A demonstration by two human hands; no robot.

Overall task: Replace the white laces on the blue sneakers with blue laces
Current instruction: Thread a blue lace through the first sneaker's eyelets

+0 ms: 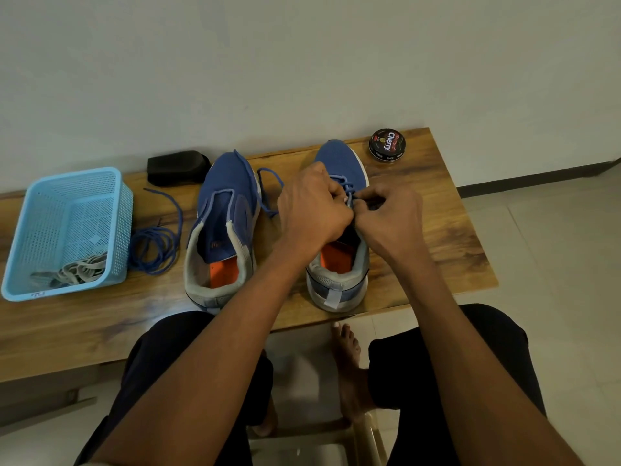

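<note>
Two blue sneakers stand side by side on the wooden table, toes pointing away from me. The left sneaker has no lace in its eyelets. Over the right sneaker my left hand and my right hand meet, both pinching a blue lace that crosses the lower eyelets. A loose end of that lace trails across the left sneaker's toe. A second blue lace lies coiled on the table left of the sneakers. White laces lie in the blue basket.
A light blue plastic basket stands at the table's left. A black brush lies behind the left sneaker, by the wall. A round black shoe polish tin sits at the back right. The table edge ends right of the sneakers.
</note>
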